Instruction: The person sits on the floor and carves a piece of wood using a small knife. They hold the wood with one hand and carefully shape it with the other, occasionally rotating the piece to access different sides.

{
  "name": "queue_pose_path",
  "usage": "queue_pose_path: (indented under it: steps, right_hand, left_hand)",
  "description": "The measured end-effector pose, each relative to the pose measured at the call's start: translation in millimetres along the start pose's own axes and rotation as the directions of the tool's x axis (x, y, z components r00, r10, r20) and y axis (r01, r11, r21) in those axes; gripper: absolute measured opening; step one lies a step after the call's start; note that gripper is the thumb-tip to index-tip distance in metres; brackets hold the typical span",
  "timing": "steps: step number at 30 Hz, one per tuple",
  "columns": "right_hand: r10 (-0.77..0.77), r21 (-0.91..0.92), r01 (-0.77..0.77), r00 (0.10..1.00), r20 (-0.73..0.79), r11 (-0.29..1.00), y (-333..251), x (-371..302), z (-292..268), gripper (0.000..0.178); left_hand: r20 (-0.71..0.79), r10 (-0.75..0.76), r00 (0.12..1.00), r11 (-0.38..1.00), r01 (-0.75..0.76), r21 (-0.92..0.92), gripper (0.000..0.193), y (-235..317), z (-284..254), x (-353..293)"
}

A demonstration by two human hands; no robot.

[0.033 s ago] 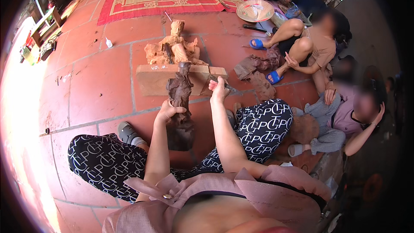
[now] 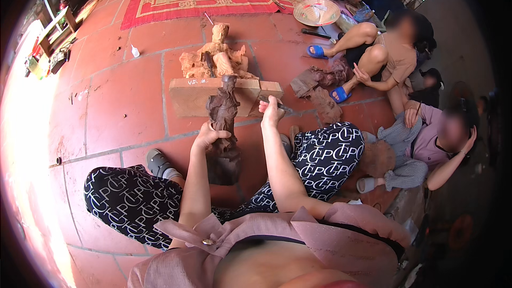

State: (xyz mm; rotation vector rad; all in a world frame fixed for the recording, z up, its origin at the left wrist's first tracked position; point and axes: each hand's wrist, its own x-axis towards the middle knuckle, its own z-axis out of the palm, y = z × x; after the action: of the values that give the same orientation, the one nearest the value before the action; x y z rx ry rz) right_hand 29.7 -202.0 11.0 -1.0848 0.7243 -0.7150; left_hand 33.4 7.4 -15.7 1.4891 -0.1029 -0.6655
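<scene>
My left hand (image 2: 206,136) is wrapped round the lower middle of a dark brown carved figure (image 2: 222,104). The figure stands tall between my knees, its broad dark base toward me. To its right, my right hand (image 2: 272,111) is closed on a thin dark rod-like tool (image 2: 285,108); its exact kind is too small to tell. The tool is apart from the figure. Just beyond stands a lighter orange-brown carved seated figure (image 2: 218,56), behind a thick wooden block (image 2: 186,97). A dark slim tool (image 2: 208,64) leans against the lighter figure.
Dark carved pieces (image 2: 333,77) lie on the red tiled floor (image 2: 117,112) at right, near a person in blue sandals (image 2: 317,51). Another person (image 2: 421,144) sits closer on my right. Farther off are a conical hat (image 2: 317,12), a red patterned mat (image 2: 160,8) and a small white bottle (image 2: 135,52).
</scene>
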Motion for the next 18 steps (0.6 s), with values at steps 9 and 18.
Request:
queue_pose_path:
  steps: [9,18]
  right_hand:
    - [0.127,-0.236,-0.142,0.989,-0.076,0.961,44,-13,-31,0.019]
    - [0.519,-0.509,-0.389,0.843,0.138,0.768,113,-37,-48,0.054]
  left_hand:
    - [0.018,-0.089,0.996,0.994,0.088,0.060,0.060,-1,-15,2]
    - [-0.068,-0.106,0.992,0.992,0.110,0.062,0.057,7,-39,0]
